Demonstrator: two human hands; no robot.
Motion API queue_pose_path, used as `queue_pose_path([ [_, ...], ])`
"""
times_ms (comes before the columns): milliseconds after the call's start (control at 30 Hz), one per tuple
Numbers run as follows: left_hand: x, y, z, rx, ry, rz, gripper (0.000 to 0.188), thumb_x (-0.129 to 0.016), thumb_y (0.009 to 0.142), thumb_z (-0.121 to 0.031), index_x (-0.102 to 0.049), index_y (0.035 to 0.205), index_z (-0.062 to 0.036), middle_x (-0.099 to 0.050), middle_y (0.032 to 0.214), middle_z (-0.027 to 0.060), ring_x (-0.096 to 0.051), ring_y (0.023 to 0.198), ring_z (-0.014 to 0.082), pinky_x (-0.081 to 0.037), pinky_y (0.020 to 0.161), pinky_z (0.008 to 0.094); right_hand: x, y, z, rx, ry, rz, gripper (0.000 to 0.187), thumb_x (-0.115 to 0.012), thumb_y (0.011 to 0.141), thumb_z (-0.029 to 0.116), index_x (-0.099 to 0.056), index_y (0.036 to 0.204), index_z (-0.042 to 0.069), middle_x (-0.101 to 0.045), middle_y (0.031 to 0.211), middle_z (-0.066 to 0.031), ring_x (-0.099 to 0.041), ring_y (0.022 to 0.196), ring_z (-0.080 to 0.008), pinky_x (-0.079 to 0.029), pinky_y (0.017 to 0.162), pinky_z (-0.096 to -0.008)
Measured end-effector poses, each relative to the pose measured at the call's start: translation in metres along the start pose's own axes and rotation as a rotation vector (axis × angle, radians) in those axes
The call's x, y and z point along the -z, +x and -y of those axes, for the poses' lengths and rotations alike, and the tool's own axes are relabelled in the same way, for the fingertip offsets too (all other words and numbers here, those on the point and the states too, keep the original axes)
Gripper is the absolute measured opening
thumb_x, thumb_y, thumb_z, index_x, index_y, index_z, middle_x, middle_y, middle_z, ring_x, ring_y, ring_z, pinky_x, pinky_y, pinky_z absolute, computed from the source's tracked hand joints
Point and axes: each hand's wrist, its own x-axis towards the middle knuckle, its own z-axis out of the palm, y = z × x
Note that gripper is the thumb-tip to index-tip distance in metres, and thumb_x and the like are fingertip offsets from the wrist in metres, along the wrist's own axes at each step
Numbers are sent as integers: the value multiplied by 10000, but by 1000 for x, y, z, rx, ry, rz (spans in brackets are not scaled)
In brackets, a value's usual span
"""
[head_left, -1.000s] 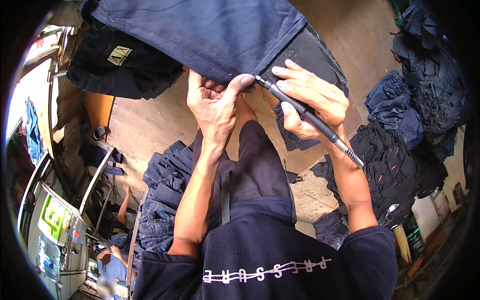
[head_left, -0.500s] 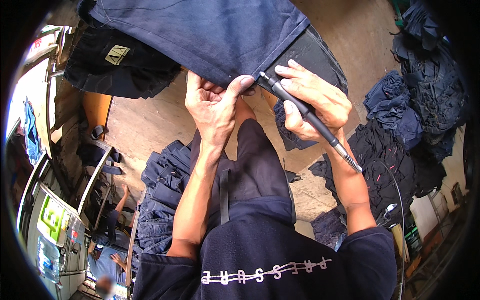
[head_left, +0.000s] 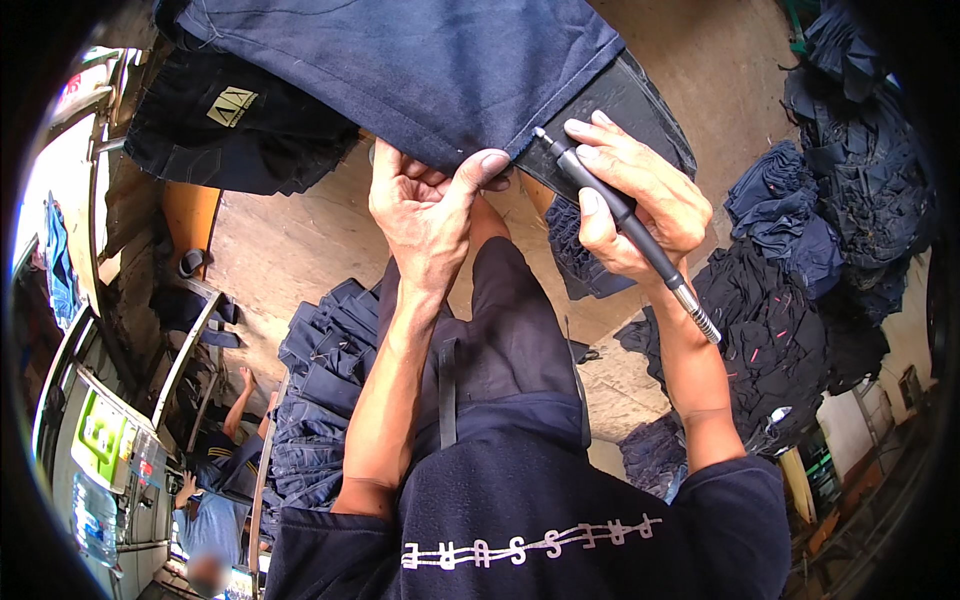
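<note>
left hand (head_left: 432,215) pinching jeans (head_left: 420,70) hem taut, steadying edge | right hand (head_left: 632,205) wrapped round pen-like tool (head_left: 625,225), tip at hem to work seam | jeans pile (head_left: 320,400) below

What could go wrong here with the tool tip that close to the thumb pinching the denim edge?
1. The right hand holds the pen-shaped tool with its tip at the hem of the dark blue denim, right beside the left hand thumb: a slip could nick it.
2. The denim is held only by that pinch, so it could shift and be marked off target.
</note>
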Motion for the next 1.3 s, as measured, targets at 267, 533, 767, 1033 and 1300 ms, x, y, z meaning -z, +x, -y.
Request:
queue_pose_path([
  [267,2,0,0,-7,13,14,567,-843,920,101,-539,1396,56,-766,1154,220,-813,978,270,-734,805,359,-1,1,-3,-5,-32,-48,285,-759,749,-15,-783,1028,-71,-817,976,-210,-834,1045,-379,-651,1036,-542],
  [533,7,-1,5,-13,45,-1,560,-862,919,76,-557,1388,56,-787,1118,201,-815,982,259,-714,854,357,1,2,-2,-51,-67,-47,309,-747,730,-33,-784,1033,-86,-820,1024,-253,-830,1057,-392,-641,1045,-543],
  [767,26,13,24,34,112,-28,124,-864,912,76,-771,988,45,-824,942,141,-791,832,177,-632,769,307,12,3,-4,-38,19,-34,320,-679,881,0,-740,1171,-118,-796,1111,-331,-801,1121,-441,-599,1092,-591],
  [1033,30,17,45,-31,134,-58,172,-849,886,120,-775,1021,42,-827,955,126,-796,868,177,-642,799,308,1,2,-6,49,55,44,258,-758,787,30,-802,1022,-67,-810,934,-190,-837,1023,-372,-662,1014,-538],
  [1300,31,17,45,-32,103,-62,188,-866,900,94,-779,1057,37,-830,978,112,-785,891,154,-630,820,299,2,4,-3,45,44,86,247,-773,786,37,-807,1009,-65,-815,954,-203,-834,1037,-375,-661,1017,-534],
])
